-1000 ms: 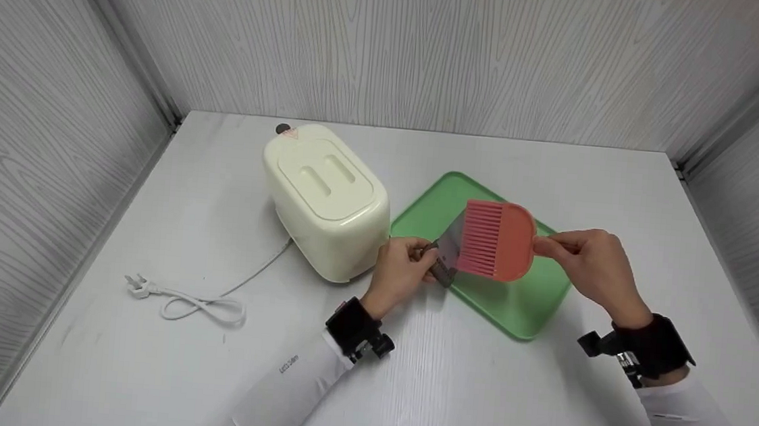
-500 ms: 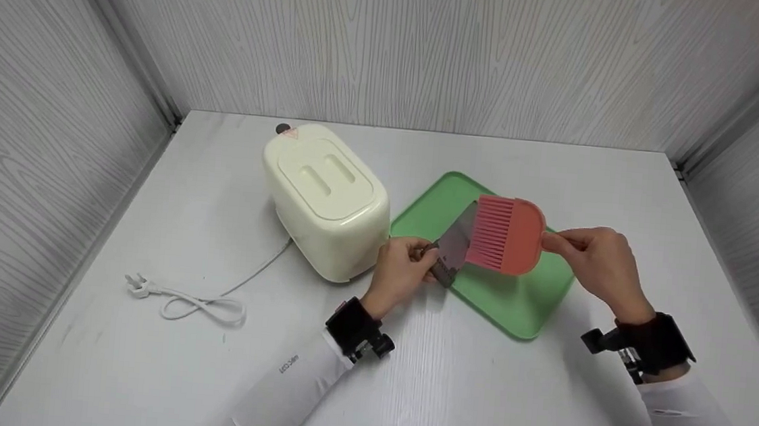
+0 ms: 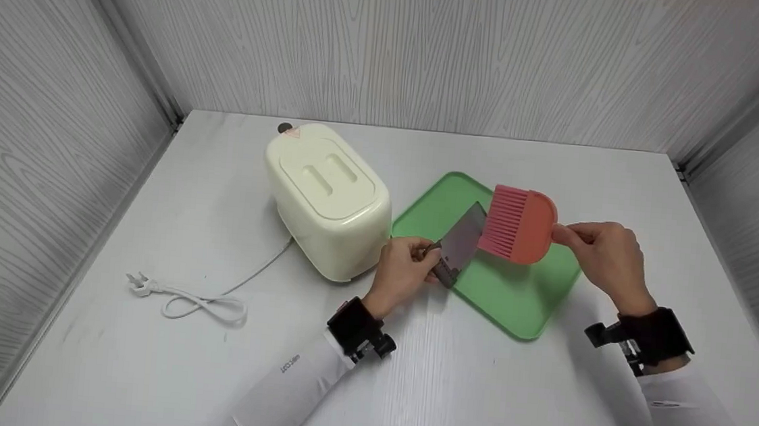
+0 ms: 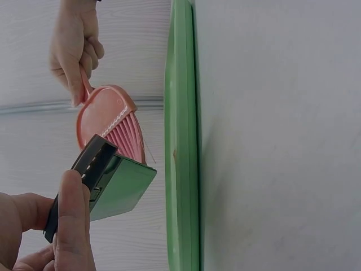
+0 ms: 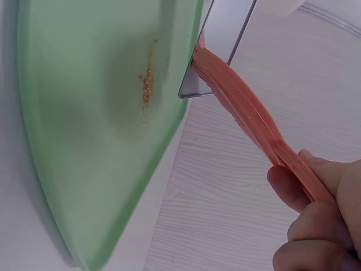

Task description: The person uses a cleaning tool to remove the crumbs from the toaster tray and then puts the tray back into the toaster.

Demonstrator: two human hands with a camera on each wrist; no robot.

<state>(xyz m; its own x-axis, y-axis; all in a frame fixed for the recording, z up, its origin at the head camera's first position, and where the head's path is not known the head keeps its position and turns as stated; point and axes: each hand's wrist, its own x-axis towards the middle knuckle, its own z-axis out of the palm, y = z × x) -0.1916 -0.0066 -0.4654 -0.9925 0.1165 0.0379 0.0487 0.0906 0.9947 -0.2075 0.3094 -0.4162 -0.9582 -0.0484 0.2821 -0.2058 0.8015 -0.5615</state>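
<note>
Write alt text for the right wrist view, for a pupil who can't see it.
A right hand grips a flat coral-coloured plastic brush, its bristle end overlapping a shiny flat metal scraper. Beside them, part of a rectangular green tray bears a short streak of orange-brown crumbs.

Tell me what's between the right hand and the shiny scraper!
The orange-pink brush is between them. The right hand holds it, and its bristles point toward the shiny scraper. You can see that in the head view.
</note>
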